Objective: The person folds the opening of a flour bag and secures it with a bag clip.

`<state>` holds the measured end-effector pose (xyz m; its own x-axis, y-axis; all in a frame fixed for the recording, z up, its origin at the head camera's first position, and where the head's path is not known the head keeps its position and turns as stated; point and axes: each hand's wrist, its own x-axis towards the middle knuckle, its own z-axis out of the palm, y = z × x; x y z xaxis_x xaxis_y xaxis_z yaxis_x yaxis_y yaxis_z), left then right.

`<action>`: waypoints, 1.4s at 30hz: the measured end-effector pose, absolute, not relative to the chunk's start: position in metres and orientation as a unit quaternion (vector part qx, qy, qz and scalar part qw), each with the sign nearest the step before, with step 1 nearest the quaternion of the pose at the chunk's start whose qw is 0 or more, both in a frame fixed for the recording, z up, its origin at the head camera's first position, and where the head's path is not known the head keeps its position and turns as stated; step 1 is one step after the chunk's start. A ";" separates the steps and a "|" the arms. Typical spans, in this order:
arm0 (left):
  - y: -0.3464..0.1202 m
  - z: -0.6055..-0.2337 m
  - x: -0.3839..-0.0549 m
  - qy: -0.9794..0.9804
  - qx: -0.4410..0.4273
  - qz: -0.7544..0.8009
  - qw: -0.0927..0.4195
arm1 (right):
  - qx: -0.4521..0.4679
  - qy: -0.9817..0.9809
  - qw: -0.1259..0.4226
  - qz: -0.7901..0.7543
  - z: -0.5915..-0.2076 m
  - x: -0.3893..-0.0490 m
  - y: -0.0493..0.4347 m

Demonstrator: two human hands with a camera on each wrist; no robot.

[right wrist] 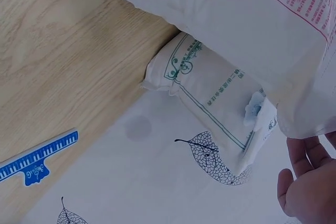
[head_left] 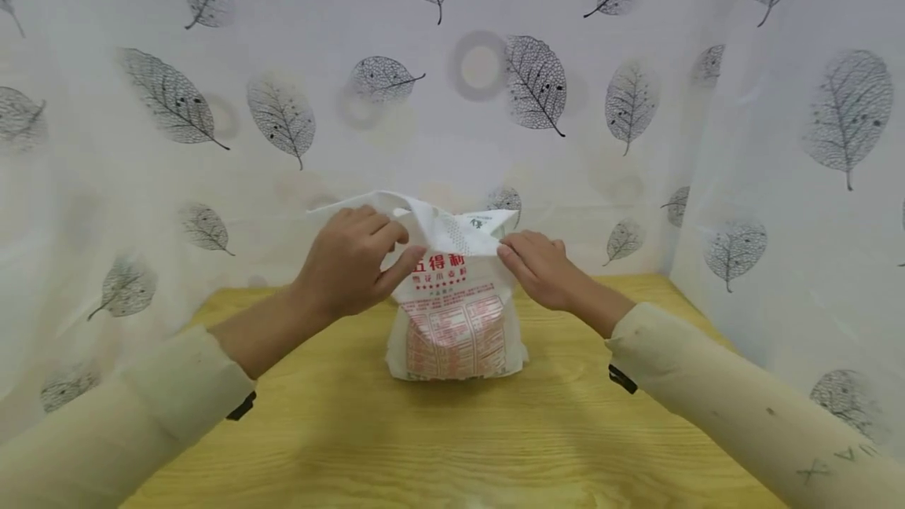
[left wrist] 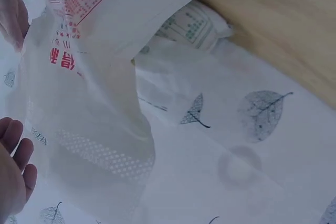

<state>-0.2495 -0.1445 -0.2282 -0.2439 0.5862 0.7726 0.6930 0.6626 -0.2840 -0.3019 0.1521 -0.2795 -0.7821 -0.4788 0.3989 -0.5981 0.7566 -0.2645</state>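
A white flour bag with red printing stands upright on the table, its top flattened and partly folded over. My right hand pinches the top edge at the bag's right corner. At the upper left, my left hand is beside the bag's top with fingers loosely bent. The left wrist view shows those fingers apart from the plastic, holding nothing. Behind the red-printed face is a white part with green printing; I cannot tell whether it is a separate bag.
A blue-and-white strip with a piano-key pattern lies on the wooden table, seen only in the right wrist view. A white curtain with leaf prints hangs behind the table and along both sides.
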 end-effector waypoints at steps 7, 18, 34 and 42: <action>-0.132 -0.208 -0.260 -0.763 -0.406 -0.018 0.503 | 0.300 -0.927 0.164 0.156 -0.269 -0.304 0.138; -0.126 -0.198 -0.283 -0.815 -0.339 0.087 0.462 | 0.297 -0.923 0.233 0.073 -0.272 -0.314 0.131; -0.133 -0.194 -0.292 -0.863 -0.368 0.019 0.347 | 0.319 -0.910 0.239 0.113 -0.255 -0.316 0.099; -0.130 -0.192 -0.292 -0.872 -0.370 0.061 0.315 | 0.366 -0.859 0.328 0.146 -0.250 -0.320 0.081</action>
<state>-0.2916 -0.1298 -0.1922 -0.5276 0.6834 0.5046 0.6061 0.7190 -0.3401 -0.3205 0.0807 -0.2503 -0.5179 -0.5325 0.6695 -0.7238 0.6899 -0.0112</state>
